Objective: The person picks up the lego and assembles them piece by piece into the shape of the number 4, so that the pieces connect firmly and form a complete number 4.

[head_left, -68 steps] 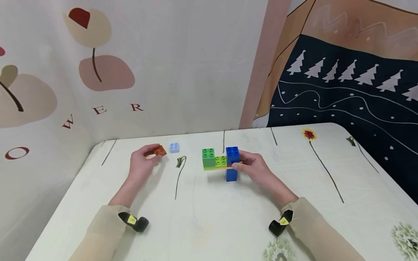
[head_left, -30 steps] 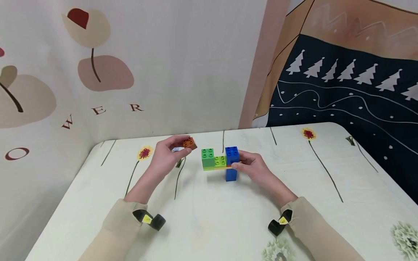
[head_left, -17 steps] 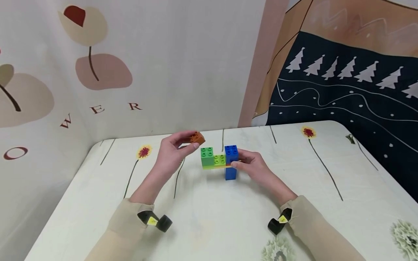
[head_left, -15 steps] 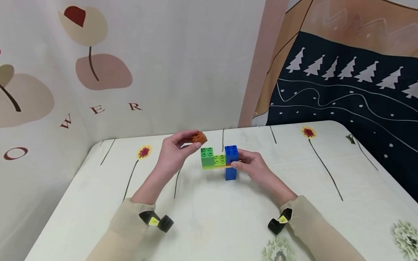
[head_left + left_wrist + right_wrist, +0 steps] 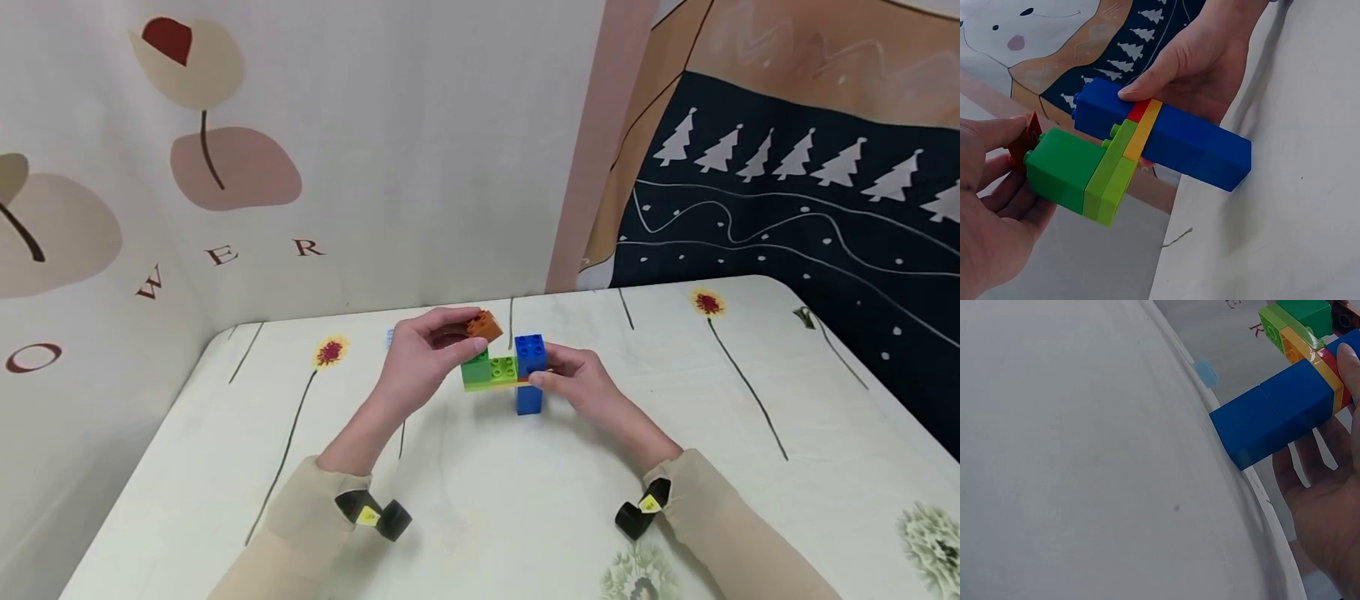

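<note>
My left hand (image 5: 420, 358) pinches an orange-brown toy building brick (image 5: 486, 327) between thumb and fingers, tilted just over the green brick (image 5: 476, 370). In the left wrist view, the orange-brown brick (image 5: 1020, 145) is at the studded top of the green brick (image 5: 1066, 167); I cannot tell whether they touch. That green brick stands on the left end of a built piece with lime (image 5: 504, 368), yellow (image 5: 1142, 131) and red (image 5: 1139, 110) layers. My right hand (image 5: 588, 385) grips the built piece at its blue brick column (image 5: 530, 354), which stands upright on the table.
A light blue brick (image 5: 1205, 374) lies on the table behind my left hand, mostly hidden in the head view. The white tablecloth (image 5: 480, 500) has printed flowers. A printed cloth wall (image 5: 420, 167) rises along the table's back edge.
My left hand has carried the orange-brown brick rightward from the table's left side, past the light blue brick, to above the green brick. The right hand and the built piece have stayed put.
</note>
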{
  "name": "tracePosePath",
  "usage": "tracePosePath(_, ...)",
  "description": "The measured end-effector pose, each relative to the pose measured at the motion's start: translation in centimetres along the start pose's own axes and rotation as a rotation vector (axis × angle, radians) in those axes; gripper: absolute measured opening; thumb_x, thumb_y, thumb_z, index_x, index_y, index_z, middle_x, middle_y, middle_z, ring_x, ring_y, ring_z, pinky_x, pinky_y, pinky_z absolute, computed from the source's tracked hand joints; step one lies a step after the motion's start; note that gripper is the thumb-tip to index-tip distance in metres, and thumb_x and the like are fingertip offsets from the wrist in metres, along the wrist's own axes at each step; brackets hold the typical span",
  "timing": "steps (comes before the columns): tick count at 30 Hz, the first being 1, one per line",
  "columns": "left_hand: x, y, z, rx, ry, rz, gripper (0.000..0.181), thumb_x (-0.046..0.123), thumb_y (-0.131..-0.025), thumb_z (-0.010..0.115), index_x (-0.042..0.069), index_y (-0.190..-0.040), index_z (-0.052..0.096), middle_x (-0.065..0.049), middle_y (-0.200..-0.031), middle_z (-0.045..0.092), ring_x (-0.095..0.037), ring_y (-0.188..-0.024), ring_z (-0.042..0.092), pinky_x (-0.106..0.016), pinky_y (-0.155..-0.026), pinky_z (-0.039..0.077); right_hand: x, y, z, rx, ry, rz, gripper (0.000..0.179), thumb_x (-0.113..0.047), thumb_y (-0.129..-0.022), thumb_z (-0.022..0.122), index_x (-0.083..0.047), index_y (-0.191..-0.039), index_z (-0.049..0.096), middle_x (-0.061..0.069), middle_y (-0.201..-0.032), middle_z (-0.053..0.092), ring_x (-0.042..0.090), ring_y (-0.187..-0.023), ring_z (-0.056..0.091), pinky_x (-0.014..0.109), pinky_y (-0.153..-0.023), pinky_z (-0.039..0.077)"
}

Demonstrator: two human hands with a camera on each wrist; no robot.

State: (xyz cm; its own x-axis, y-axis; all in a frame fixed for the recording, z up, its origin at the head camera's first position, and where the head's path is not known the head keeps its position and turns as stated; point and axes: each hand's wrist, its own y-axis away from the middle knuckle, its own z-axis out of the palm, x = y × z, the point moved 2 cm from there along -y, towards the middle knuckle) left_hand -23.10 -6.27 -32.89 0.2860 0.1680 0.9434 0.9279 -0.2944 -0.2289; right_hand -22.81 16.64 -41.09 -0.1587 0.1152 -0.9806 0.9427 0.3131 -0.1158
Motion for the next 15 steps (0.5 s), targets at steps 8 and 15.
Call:
tracePosePath(8, 0.3, -0.4, 1.4, -0.040, -0.129, 0.103, 0.035, 0.012, -0.082, 0.074, 0.016, -0.117, 0.067, 0.005, -0.110, 0.064, -0.011, -0.099, 0.061, -0.034, -0.089, 0.050, 0.1, 0.1, -0.1, 0.009, 0.011, 0.015, 0.050, -0.022, -0.088, 0.067, -0.008, -0.134, 0.054, 0.014, -0.119, 0.063, 0.026, -0.102, 0.063, 0.033, -0.087, 0.052)
tracePosePath(15, 0.9, -0.3, 2.2, -0.041, -0.214, 0.111, 0.035, 0.011, -0.080, 0.077, 0.014, -0.113, 0.069, 0.006, -0.107, 0.065, -0.010, -0.096, 0.061, -0.028, -0.084, 0.052, 0.0, 0.0, -0.1, -0.010, 0.001, -0.024, 0.047, -0.020, -0.089, 0.066, -0.008, -0.133, 0.055, 0.013, -0.118, 0.064, 0.025, -0.101, 0.064, 0.032, -0.085, 0.052)
